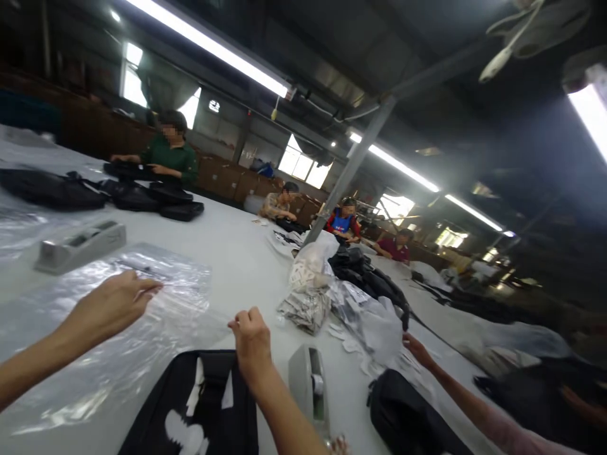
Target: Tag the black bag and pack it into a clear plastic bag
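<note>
My left hand (111,303) is over the clear plastic bags (109,360) at the left, its thumb and fingertips pinched together; what they hold, if anything, is too small to tell. My right hand (252,341) is closed in a pinch just above the top corner of a black bag (222,423), beside a corner of the clear plastic. White tags and a white piece lie on the black bag, which is cut off by the bottom edge.
Grey tape dispensers (308,385) stand right of my right hand and at the left (80,246). Stacked papers (306,309) and plastic lie beyond. Another person's hand (417,351) reaches in near a black bag (408,411). More people work farther back.
</note>
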`<state>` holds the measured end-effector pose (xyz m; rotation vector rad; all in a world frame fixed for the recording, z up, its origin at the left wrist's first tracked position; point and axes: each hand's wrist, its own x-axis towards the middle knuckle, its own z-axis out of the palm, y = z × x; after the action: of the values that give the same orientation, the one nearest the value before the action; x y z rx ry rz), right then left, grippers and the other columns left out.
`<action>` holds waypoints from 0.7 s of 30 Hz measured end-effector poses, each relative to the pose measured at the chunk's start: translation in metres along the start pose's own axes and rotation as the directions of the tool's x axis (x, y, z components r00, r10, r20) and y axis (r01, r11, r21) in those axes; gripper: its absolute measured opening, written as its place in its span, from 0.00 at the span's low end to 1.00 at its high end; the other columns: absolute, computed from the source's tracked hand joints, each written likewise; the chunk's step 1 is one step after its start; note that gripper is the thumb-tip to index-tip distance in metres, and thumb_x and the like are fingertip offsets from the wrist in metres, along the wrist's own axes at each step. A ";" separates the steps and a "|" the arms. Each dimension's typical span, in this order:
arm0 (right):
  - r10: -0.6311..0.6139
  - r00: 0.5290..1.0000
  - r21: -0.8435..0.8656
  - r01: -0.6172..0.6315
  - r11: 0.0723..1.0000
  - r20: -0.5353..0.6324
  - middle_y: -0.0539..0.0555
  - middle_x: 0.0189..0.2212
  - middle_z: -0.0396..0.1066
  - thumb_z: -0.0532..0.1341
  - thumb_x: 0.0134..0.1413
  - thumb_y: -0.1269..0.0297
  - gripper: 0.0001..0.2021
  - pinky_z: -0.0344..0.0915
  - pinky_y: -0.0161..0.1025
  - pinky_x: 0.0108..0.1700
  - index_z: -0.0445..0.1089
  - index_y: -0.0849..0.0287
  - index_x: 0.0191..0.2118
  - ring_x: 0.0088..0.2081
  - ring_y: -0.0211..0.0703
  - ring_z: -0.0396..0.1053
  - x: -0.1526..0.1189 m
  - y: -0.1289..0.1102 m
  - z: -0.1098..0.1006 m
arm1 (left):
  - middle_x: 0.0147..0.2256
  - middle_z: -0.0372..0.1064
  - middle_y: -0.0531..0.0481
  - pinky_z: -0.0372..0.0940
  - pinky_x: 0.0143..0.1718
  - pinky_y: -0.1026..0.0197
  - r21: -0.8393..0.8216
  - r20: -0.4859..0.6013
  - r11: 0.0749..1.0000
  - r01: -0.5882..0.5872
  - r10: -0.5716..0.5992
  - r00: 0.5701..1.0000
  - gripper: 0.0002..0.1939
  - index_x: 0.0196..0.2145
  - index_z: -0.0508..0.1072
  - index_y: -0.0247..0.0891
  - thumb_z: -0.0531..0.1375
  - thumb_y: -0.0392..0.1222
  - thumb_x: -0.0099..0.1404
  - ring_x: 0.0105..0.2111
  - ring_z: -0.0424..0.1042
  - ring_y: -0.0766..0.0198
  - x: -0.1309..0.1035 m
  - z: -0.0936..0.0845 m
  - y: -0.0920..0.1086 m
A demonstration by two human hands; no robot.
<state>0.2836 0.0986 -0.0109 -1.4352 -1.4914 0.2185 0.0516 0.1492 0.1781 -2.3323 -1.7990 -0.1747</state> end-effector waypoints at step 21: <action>0.295 0.955 0.595 -0.257 0.762 0.034 0.54 0.27 0.73 0.61 0.52 0.56 0.11 0.64 0.40 0.37 0.75 0.58 0.29 0.31 0.45 0.69 -0.037 0.021 -0.012 | 0.25 0.64 0.56 0.67 0.27 0.65 -0.905 0.425 -0.143 0.402 -0.384 0.820 0.07 0.31 0.65 0.37 0.62 0.31 0.57 0.23 0.67 0.69 -0.006 0.040 0.001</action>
<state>0.2982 0.0678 -0.0397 -1.1145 -1.0126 0.7544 0.0504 0.1522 0.1377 -1.9444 -2.8865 -2.3529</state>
